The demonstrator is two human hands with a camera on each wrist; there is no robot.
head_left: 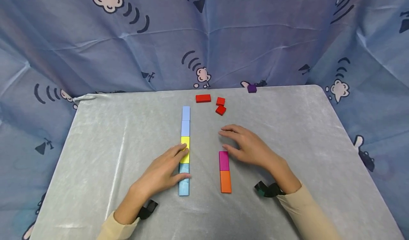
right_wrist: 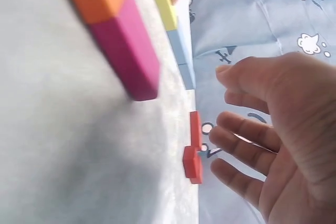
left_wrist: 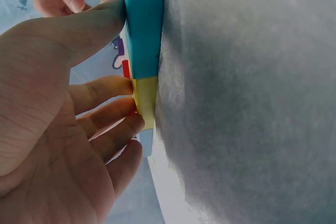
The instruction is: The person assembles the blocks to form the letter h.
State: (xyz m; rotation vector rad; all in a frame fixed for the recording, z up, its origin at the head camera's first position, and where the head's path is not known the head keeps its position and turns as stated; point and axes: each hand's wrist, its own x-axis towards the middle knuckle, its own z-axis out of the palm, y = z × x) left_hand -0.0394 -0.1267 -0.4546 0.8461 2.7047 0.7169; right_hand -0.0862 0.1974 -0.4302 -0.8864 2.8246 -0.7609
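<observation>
A straight row of flat blocks runs away from the person: light blue blocks point(head_left: 184, 188) nearest, yellow point(head_left: 185, 159) in the middle, periwinkle blocks point(head_left: 186, 113) at the far end. Along its left side lies the left hand point(head_left: 159, 172), fingertips on the yellow part and thumb on the light blue part. A shorter row to the right joins a magenta block point(head_left: 224, 161) to an orange block point(head_left: 225, 182). Just beyond and right of the magenta block hovers the right hand point(head_left: 250, 146), fingers loosely extended with nothing between them and the thumb.
Near the back edge lie a long red block point(head_left: 203, 98) and two small red blocks point(head_left: 220, 101). A purple block point(head_left: 252, 88) sits at the back edge, farther right. Grey cloth covers the table point(head_left: 96, 154), and a patterned blue curtain point(head_left: 166, 37) hangs behind it.
</observation>
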